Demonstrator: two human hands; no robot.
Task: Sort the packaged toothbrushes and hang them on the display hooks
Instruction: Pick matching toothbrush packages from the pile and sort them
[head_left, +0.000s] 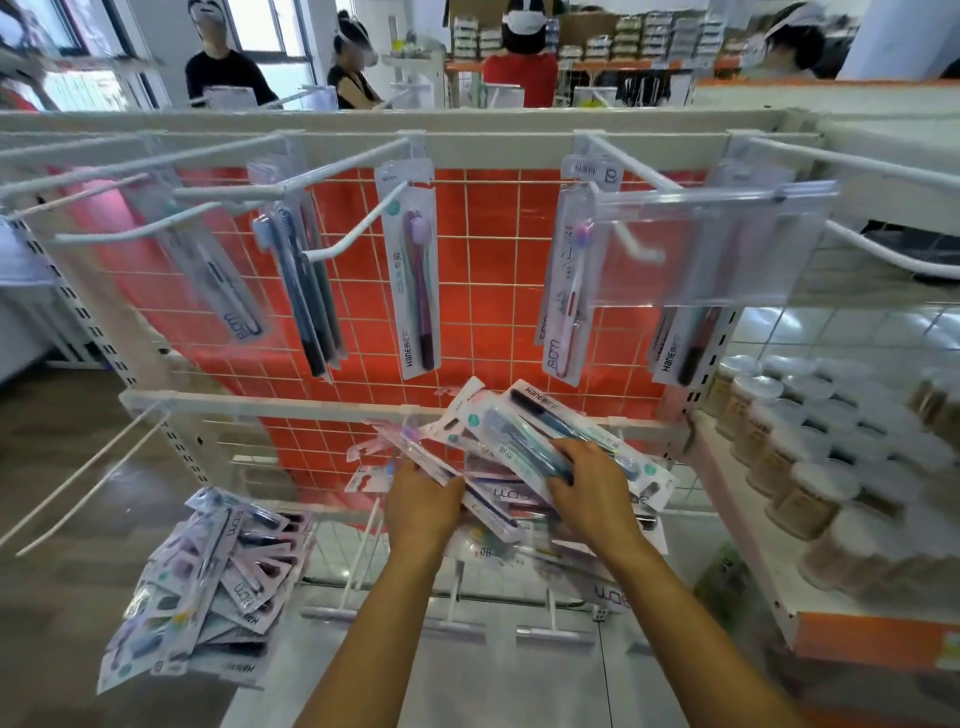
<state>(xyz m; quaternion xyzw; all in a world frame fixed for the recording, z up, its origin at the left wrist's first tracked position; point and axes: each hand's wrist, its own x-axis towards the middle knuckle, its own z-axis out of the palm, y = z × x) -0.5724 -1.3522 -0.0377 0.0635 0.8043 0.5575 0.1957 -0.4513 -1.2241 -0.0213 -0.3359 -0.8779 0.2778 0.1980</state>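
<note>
The floor at the left is grey-brown wood-look planking, turning to pale glossy tile under the rack and to the right; a white wire display rack (467, 148) with a red-orange backing sheet (483, 270) fills the middle, and several people stand beyond it among stocked shelves; at the right a white shelf (737, 525) carries rows of lidded jars (810, 467). From the left, long white display hooks (171, 166) jut toward the camera along the top rail; single packaged toothbrushes hang from them with long axes near vertical, heads up, the leftmost ones slanting down to the right, the purple toothbrush pack (415, 270) near the centre hanging almost straight; a clear plastic label holder (711, 244) covers part of the packs at the right. Low at the left a thick bunch of hung packs (208, 587) fans downward off a lower hook. In the centre, just below the second rail, the left hand (423, 506) grips a fanned bundle of toothbrush packs (498, 447) from beneath, fingers curled round its lower edge; the right hand (592, 493) rests on top, fingers bent over the uppermost pack; those packs lie tilted, long axes running from upper left to lower right.
</note>
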